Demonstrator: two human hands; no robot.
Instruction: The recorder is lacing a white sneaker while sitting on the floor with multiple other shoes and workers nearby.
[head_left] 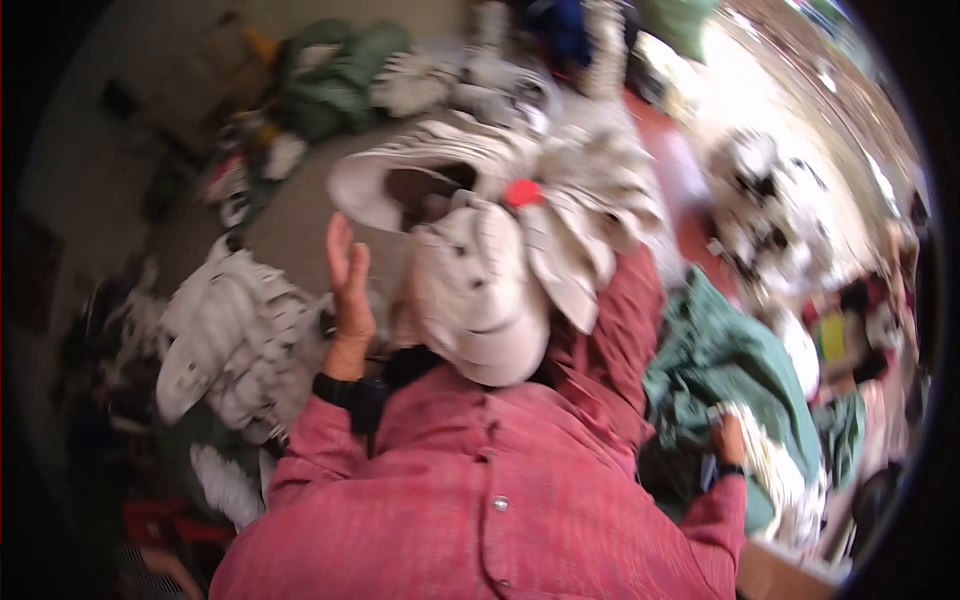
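Note:
A cream baseball cap (485, 290) sits over my lap, its rounded brim toward my shirt. Behind it, more cream caps (440, 150) are nested in a row, and another fanned stack of caps (590, 200) lies to the right. A round red disc (523, 193) shows between them. My left hand (350, 285) is raised just left of the cap, fingers stretched out and holding nothing. Low on the right, my right hand (730, 440) is at the edge of a cream ribbed stack (765, 475); blur hides its fingers.
At left lies a heap of nested white caps (235, 335). Green cloth (735, 350) is bunched at right, near a pile of black-and-white items (770, 215). A green sack (340, 80) stands at the back left. A person (860, 330) is at the far right.

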